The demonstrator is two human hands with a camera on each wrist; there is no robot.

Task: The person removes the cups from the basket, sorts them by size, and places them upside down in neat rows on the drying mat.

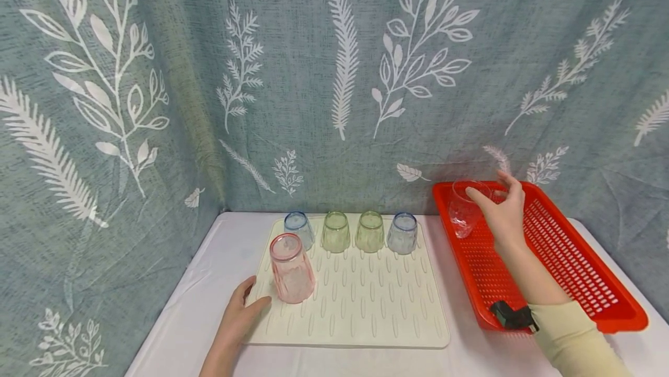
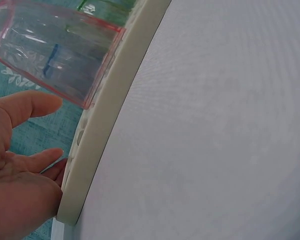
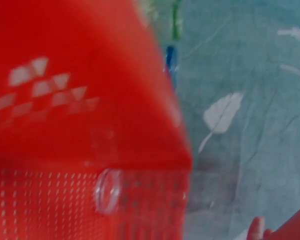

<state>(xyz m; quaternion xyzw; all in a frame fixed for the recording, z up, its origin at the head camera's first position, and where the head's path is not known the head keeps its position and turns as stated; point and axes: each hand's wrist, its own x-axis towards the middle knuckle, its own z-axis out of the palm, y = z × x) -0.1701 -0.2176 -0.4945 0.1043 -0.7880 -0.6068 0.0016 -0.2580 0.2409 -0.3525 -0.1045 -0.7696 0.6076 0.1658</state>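
Observation:
My right hand (image 1: 507, 214) holds a clear drinking glass (image 1: 463, 219) near its rim, with thumb and fingers around the wide top end. The glass stands tilted inside the left far end of the red basket (image 1: 622, 307); its round base (image 3: 108, 191) shows against the perforated plastic. At the left edge of the cream drying mat (image 1: 366, 325) rests my left hand (image 1: 241, 313), fingers loosely spread and holding nothing. Just beside its thumb, a tall pink glass (image 1: 294, 272) stands upside down on the mat, apart from the hand.
Along the mat's back edge stand upturned short glasses: a blue one (image 1: 299, 232), two green ones (image 1: 336, 232) (image 1: 370, 232) and another blue one (image 1: 402, 234). A leaf-patterned curtain (image 1: 313, 75) hangs behind the white table (image 1: 193, 290).

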